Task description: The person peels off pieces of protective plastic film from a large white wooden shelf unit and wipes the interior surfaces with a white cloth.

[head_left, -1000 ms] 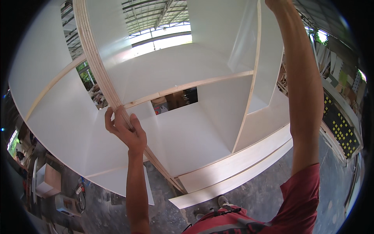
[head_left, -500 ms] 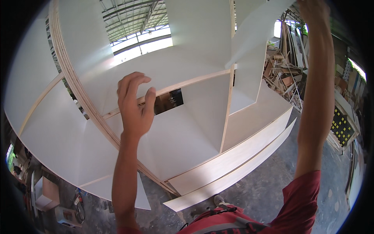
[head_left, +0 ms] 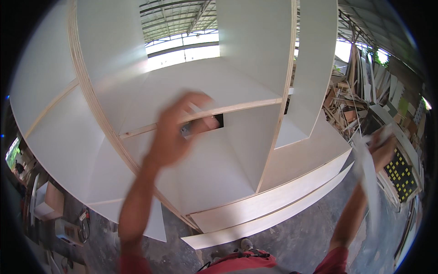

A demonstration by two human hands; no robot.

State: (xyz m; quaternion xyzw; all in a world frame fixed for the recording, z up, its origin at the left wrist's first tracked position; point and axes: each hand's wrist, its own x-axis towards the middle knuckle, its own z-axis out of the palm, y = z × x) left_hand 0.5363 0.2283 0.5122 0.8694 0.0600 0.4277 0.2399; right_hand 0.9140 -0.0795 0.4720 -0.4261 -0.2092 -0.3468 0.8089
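A large white cabinet [head_left: 219, 178] with plywood-edged dividers and shelves fills the view in front of me. My left hand [head_left: 175, 130] is raised before its middle shelf edge [head_left: 237, 107], heavily blurred, so I cannot tell whether it holds anything. My right hand [head_left: 383, 144] is at the right, clear of the cabinet, closed on a pale thin strip [head_left: 368, 182] that hangs down from it, also blurred.
Two long white boards [head_left: 273, 214] lie on the grey concrete floor at the cabinet's foot. A heap of scrap wood and stacked panels [head_left: 356, 96] stands at the right, with a dark board dotted yellow [head_left: 401, 171]. Boxes and tools [head_left: 50, 210] sit at the left.
My right hand has come down from the top of the cabinet to the right side and now holds a pale strip. My left hand left the plywood divider edge and swung right, before the shelf.
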